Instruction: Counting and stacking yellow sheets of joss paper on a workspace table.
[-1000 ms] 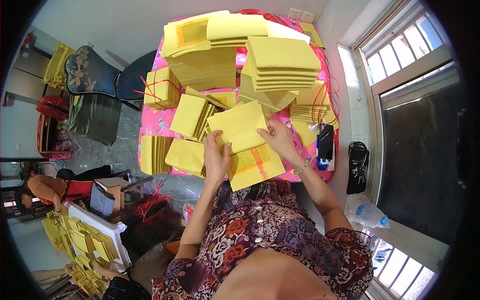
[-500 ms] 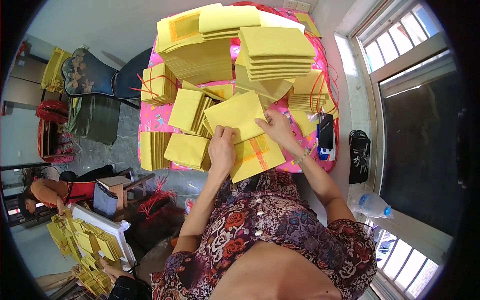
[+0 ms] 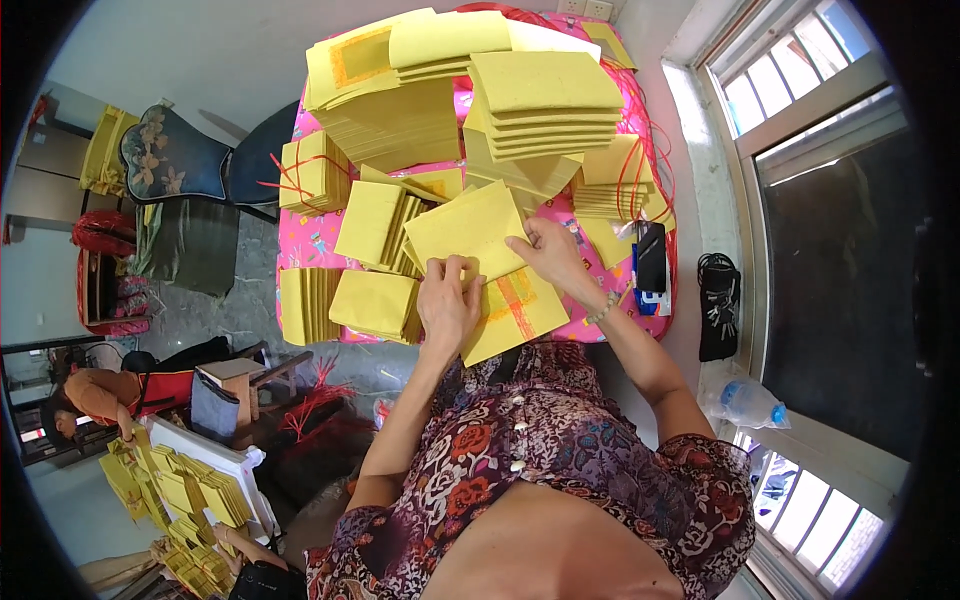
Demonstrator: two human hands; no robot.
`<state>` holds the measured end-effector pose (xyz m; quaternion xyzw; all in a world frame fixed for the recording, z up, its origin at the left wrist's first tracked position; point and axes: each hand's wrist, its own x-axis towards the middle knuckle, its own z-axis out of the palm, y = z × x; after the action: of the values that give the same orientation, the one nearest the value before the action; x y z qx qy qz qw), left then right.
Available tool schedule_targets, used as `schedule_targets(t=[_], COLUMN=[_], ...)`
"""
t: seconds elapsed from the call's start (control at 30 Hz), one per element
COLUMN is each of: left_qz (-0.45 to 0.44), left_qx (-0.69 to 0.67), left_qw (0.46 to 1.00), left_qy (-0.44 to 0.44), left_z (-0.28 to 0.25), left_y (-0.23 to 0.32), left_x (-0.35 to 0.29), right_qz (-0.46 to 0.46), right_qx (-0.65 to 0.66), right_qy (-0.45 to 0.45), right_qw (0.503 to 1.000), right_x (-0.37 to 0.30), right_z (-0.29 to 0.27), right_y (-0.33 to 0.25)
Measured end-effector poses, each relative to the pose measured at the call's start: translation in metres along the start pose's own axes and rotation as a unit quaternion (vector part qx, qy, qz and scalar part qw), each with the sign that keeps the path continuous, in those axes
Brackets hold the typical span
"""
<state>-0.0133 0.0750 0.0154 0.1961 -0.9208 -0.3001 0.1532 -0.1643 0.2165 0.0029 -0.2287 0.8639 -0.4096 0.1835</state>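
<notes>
A folded sheet of yellow paper lies tilted in front of me, its lower part over another yellow sheet with an orange printed patch. My right hand pinches the folded paper's right edge between thumb and fingers. At its lower left edge, my left hand grips with bent fingers, the thumb side toward the printed sheet. Close to my left hand are a short stack of folded yellow paper and another stack. How many layers my fingers hold cannot be seen.
Tall yellow paper stacks fill the far side of the pink patterned table. A bundle tied with red string stands at left. A black phone lies at the right edge. At lower left, another person's hand is among yellow papers.
My left hand's fingers have shifted slightly along the paper's lower edge and spread a little. My right hand keeps its pinch. The folded paper lies almost as before.
</notes>
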Motion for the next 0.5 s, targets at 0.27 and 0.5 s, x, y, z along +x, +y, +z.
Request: schedule_targets(t=[0.27,0.5], left_qz=[0.021,0.017], left_qx=[0.003,-0.010], left_qw=[1.000,1.000], left_qy=[0.007,0.002], left_z=[0.004,0.003], left_y=[-0.005,-0.003], left_x=[-0.001,-0.001], right_qz=[-0.107,-0.255], right_qx=[0.031,-0.130], right_qy=[0.127,0.016], right_qw=[0.986,0.958], right_x=[-0.012,-0.035], right_z=[-0.007,0.004], right_y=[-0.024,-0.024])
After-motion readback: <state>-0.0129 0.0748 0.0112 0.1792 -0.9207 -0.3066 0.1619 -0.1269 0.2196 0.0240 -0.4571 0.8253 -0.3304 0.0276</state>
